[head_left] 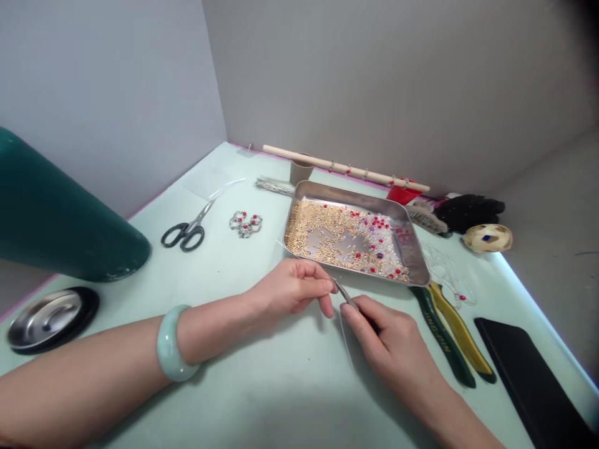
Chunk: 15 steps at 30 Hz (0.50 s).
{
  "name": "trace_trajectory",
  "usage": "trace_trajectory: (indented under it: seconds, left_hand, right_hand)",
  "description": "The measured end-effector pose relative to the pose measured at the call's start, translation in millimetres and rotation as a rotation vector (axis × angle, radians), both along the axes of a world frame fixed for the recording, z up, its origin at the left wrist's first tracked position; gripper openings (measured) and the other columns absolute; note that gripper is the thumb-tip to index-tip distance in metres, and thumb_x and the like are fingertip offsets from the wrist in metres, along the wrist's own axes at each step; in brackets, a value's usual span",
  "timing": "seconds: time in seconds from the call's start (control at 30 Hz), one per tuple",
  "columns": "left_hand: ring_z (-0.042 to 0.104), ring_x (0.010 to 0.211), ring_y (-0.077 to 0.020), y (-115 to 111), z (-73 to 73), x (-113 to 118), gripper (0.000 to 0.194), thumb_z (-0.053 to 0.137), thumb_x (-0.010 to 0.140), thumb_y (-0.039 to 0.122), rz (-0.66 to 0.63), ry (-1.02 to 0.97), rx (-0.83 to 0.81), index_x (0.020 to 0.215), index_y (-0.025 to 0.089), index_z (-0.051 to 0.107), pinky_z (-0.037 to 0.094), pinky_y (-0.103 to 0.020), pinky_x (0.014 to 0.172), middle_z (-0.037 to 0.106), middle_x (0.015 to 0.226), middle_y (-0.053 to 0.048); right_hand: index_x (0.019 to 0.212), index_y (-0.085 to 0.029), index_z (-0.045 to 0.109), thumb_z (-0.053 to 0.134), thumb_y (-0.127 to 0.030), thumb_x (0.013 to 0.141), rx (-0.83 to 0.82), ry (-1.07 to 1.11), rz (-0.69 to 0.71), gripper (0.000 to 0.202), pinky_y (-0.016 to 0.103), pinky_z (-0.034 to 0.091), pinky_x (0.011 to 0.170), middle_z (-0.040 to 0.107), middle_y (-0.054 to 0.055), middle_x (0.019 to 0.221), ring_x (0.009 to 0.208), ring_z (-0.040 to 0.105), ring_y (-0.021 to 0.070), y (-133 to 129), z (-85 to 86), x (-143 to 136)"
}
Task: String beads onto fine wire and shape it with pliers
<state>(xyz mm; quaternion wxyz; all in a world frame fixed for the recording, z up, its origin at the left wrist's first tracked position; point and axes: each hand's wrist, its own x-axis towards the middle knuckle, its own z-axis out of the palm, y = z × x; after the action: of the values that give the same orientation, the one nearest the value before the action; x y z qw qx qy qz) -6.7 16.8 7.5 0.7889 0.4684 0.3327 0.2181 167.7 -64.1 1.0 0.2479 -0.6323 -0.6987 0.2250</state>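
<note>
My left hand (304,287) is closed in a pinch in front of the bead tray, a pale green bangle (175,343) on its wrist. A fine wire (345,340) runs from its fingertips and hangs down in a curve toward the tabletop. My right hand (388,333) is wrapped around slim-nosed pliers (345,293), whose metal tips meet the left fingertips. Whatever small piece lies at the tips is too tiny to make out. Gold, clear and red beads (322,240) lie loose in the metal tray (355,272) just beyond both hands.
Black-handled scissors (189,231) and beaded loops (246,224) lie left of the tray. Green-and-yellow pliers (453,337) and a black flat object (528,374) are at right. A wooden dowel (346,168) spans the back. At left stand a green cylinder (70,212) and a metal dish (47,318).
</note>
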Motion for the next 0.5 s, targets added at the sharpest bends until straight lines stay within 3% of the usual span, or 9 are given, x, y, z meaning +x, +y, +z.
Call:
trace_trajectory:
  seconds: [0.5]
  left_hand:
    - [0.024,0.035,-0.0028,-0.4,1.6,1.1,0.013,0.059,0.081,0.026,-0.004,-0.016,-0.025,0.080,0.013,0.055,0.012,-0.023,0.038,0.064,0.055,-0.002]
  right_hand:
    - [0.062,-0.021,0.040,0.042,-0.039,0.093,-0.030,0.030,-0.004,0.036,0.024,0.032,0.050,0.042,-0.004,0.056,0.053,0.043,0.0123,-1.4,6.6,-1.1]
